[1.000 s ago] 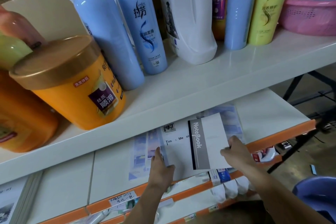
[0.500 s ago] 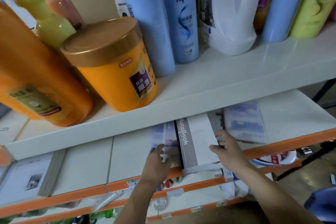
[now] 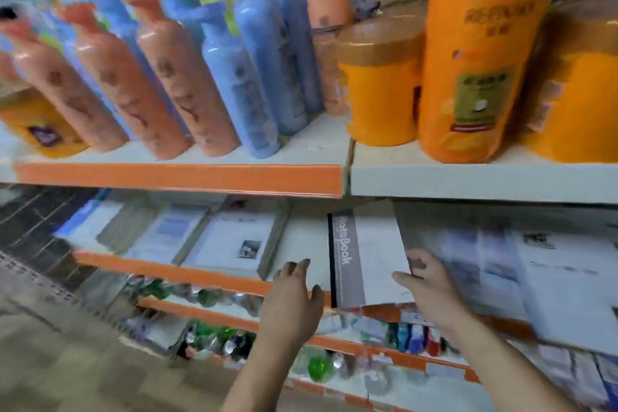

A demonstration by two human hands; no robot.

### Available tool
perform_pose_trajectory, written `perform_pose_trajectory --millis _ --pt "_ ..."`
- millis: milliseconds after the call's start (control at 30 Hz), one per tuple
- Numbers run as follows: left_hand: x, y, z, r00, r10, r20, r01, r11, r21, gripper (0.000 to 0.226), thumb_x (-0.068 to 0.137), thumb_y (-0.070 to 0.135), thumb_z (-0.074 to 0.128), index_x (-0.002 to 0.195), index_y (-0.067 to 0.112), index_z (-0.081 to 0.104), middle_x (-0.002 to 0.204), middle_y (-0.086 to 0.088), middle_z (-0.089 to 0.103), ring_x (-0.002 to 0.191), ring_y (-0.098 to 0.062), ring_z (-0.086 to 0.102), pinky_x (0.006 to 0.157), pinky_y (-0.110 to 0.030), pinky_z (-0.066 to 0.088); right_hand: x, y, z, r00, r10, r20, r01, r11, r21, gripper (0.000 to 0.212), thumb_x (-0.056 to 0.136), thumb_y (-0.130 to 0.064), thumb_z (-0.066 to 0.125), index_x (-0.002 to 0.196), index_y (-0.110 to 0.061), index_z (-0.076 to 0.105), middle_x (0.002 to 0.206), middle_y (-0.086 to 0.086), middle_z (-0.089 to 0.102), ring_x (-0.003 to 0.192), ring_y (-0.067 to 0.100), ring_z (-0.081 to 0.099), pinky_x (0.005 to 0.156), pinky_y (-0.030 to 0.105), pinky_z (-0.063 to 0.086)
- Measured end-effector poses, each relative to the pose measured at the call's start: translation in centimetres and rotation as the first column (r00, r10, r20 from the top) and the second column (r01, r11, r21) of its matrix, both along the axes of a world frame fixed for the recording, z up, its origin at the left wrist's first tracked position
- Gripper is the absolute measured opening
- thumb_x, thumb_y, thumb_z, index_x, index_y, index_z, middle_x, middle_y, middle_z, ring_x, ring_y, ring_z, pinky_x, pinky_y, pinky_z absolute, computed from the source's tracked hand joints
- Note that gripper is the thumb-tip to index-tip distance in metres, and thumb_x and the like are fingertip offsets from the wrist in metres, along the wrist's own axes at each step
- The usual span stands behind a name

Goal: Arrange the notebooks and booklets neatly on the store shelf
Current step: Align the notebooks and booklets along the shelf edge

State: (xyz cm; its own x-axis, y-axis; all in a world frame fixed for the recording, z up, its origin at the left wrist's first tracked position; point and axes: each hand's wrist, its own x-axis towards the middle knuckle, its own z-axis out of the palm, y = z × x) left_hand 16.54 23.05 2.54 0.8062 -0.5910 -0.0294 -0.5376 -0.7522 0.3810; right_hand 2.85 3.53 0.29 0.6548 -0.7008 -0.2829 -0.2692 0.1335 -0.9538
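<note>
Notebook at the front of the lower shelf [image 3: 301,241]

My right hand [image 3: 426,288] pinches the grey-spined notebook [image 3: 371,254] by its right edge, and my left hand [image 3: 294,294] hovers slack-fingered just beside the spine. Stacked booklets [image 3: 234,241] lie to the left and loose, blurred booklets [image 3: 551,281] crowd the right. The upper shelf [image 3: 468,181] of bottles [image 3: 240,87] overhangs the back.

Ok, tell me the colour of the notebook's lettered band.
Grey band on the notebook, white lettering; head view.
</note>
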Motion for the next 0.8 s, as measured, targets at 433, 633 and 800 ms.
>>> perform_pose_trajectory --millis 433,633,800 --pt "14.8 19.4 -0.7 0.988 0.156 0.009 -0.154 0.984 -0.089 0.055 0.098 0.036 0.049 0.15 0.02 0.042 0.143 0.0 0.048 0.129 -0.019 0.048 0.1 -0.036 0.047 16.9 16.2 1.6 0.989 0.119 0.083 -0.122 0.992 0.025 0.028 0.091 -0.002 0.068 0.11 -0.02 0.061 0.098 -0.002 0.077 0.089 0.017 0.073 0.079 0.037 0.056" --pt "19.3 19.5 -1.6 0.981 0.188 -0.038 -0.191 0.977 -0.094 0.054 0.097 0.033 0.053 0.149 0.02 0.043 0.144 -0.001 0.048 0.128 -0.02 0.049 0.102 -0.036 0.046 21.5 16.4 0.6 0.986 0.15 0.078 -0.154 0.987 0.049 0.028 0.091 -0.001 0.067 0.111 -0.019 0.06 0.098 -0.001 0.078 0.092 0.022 0.074 0.08 0.041 0.058" --pt "23.9 20.5 -0.6 0.968 0.246 -0.051 -0.249 0.965 -0.078 0.056 0.098 0.032 0.052 0.151 0.021 0.04 0.147 -0.002 0.045 0.131 -0.022 0.047 0.101 -0.039 0.046 27.2 16.9 1.1 0.97 0.213 0.114 -0.224 0.971 0.09 0.028 0.091 0.002 0.066 0.108 -0.019 0.06 0.093 0.001 0.078 0.082 0.016 0.075 0.068 0.032 0.056"
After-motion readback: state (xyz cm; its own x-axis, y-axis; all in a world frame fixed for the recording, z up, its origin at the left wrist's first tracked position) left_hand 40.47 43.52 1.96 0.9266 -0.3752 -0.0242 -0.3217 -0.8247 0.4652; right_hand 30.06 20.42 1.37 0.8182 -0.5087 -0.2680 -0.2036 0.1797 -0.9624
